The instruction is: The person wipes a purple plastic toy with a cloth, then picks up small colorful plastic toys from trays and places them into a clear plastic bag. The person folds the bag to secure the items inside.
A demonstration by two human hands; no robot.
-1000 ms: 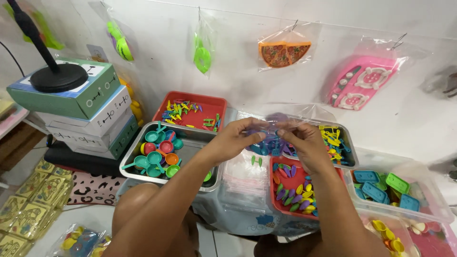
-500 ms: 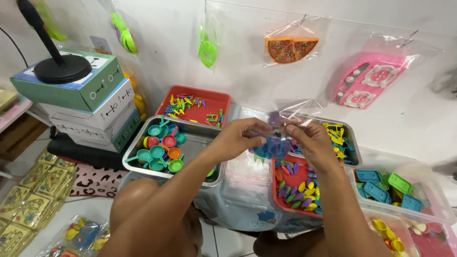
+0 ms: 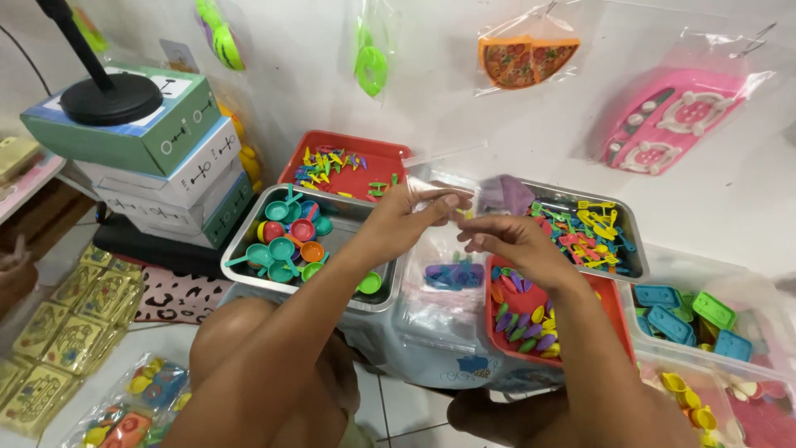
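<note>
The left hand (image 3: 406, 220) and right hand (image 3: 506, 241) pinch the top of a clear bag (image 3: 452, 249) with closed fingers. It hangs over the bins, between a steel tray (image 3: 249, 274) of cups and a red tray (image 3: 609, 307), purple pieces at its bottom

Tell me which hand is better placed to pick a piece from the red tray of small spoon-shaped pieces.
Right, likely. The right hand hovers directly above the red tray, pinching one edge of the clear plastic bag. The left hand grips the bag's other edge, nearer the metal tray of toy pans.
</note>
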